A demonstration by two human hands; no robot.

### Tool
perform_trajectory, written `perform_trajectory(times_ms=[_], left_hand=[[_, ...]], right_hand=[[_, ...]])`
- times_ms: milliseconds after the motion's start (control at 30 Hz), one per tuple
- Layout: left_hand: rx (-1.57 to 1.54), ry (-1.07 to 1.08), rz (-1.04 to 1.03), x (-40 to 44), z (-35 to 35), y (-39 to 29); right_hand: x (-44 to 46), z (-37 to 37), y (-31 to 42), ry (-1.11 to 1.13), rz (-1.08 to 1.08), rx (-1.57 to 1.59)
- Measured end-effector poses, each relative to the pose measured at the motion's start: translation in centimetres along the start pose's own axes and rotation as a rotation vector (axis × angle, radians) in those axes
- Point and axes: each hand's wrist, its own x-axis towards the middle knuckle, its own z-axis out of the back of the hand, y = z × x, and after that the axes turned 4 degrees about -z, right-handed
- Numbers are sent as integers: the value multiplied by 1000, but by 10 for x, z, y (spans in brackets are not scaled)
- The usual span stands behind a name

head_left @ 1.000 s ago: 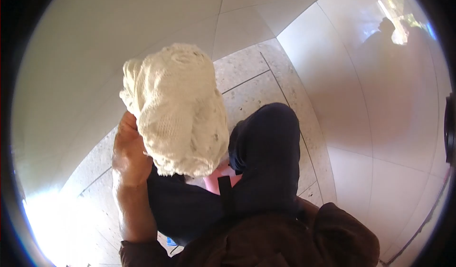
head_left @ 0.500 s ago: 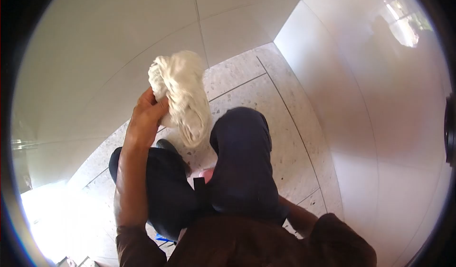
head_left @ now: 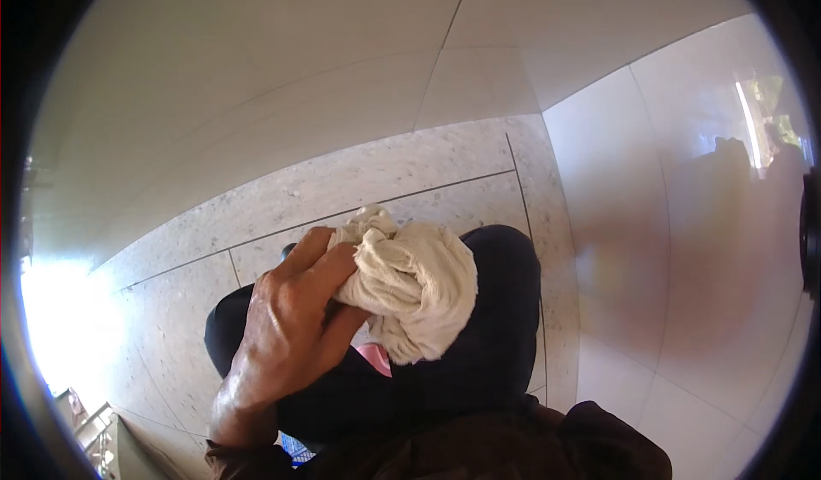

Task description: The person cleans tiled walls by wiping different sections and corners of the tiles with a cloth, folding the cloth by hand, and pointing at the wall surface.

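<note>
A crumpled off-white cloth (head_left: 419, 288) is bunched up in my left hand (head_left: 295, 318). Thumb and fingers are closed on its left side, and its loose folds hang over the gap between my knees. My dark-trousered right knee (head_left: 505, 283) lies just beyond the cloth's right edge. Below the cloth, part of a pink object (head_left: 375, 359) shows between my legs; its kind cannot be made out. Of my right arm only a sliver shows beside my body, and the right hand is out of sight.
Large glossy wall panels (head_left: 291, 78) rise in front, meeting a shiny right-hand wall (head_left: 676, 249) at a corner. Speckled floor tiles (head_left: 445, 159) run along their foot. A blue patterned item (head_left: 297, 452) shows beside my left thigh. Bright light comes from the left.
My left hand has brought the cloth down from near the wall, closer to my body and to the right, over my knees. My view has shifted, and the right forearm is now mostly hidden.
</note>
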Motion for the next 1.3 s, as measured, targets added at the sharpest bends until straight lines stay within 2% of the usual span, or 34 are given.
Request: perform_trajectory(times_ms=[167, 233, 267, 300, 333, 400, 433, 467, 533, 600, 667, 733, 767, 800, 867, 900, 933, 967, 1000, 1067, 1133, 1200, 1233, 1300], left_hand=[[94, -110, -189, 1, -17, -11], [-91, -26, -107, 7, -23, -7], [-75, -54, -153, 12, -29, -14], [-240, -16, -94, 18, -34, -23], [-404, 36, -31, 21, -38, -35], [-439, 33, -115, 29, -45, -69], [-410, 23, -144, -5, -19, -36], [-359, 15, -160, -10, -19, -38], [-367, -18, -222, -1, -29, -22], [-590, 13, -186, 11, -36, -22], [-670, 55, -224, 28, -33, -22], [-1357, 43, -358, 31, -35, -24], [-1370, 47, -356, 36, -35, -20], [-1342, -42, -292, 39, -36, -14], [-1270, -217, -176, 52, -34, -2], [-1205, -205, -57, 65, -36, 16], [-1213, -200, -53, 72, -41, 22], [-1248, -169, 38, 81, -45, 26], [-1281, -137, 134, 88, -49, 28], [-1236, -58, 112, 95, -58, 18], [-1191, 9, 71, 100, -62, 7], [-1039, 141, 59, 103, -64, 2], [-1050, 135, 47, 106, -64, -1], [-917, 175, -11, 105, -67, -5]], right_hand=[[6, 55, -29, -111, 127, -16], [12, 103, -20, -366, 372, -243], [6, 131, -1, -551, 476, -303], [-2, 158, 19, -731, 572, -277], [-54, 185, 79, -668, 549, 300], [-127, 231, 162, -660, 835, 662], [-168, 182, 205, -606, 985, 703], [-200, 177, 235, -582, 1173, 588], [-256, 151, 294, -367, 1399, 620], [-269, 130, 335, -540, 1585, 375], [-281, 153, 363, -645, 1625, 265], [-286, 177, 393, -757, 1583, 188], [-288, 194, 411, -778, 1514, 211], [-290, 214, 431, -972, 1667, 95], [-311, 252, 480, -1251, 1840, -31], [-323, 267, 505, -1385, 1911, -64], [-334, 280, 531, -1442, 1971, -74], [-342, 292, 556, -1505, 2032, -78], [-345, 304, 577, -1509, 2021, -81], [-342, 323, 614, -1693, 1982, -462], [-311, 360, 637, -1733, 1987, -465], [-282, 402, 648, -1858, 1969, -411], [-271, 427, 648, -1928, 1939, -356], [-257, 473, 634, -1972, 1747, -192]])
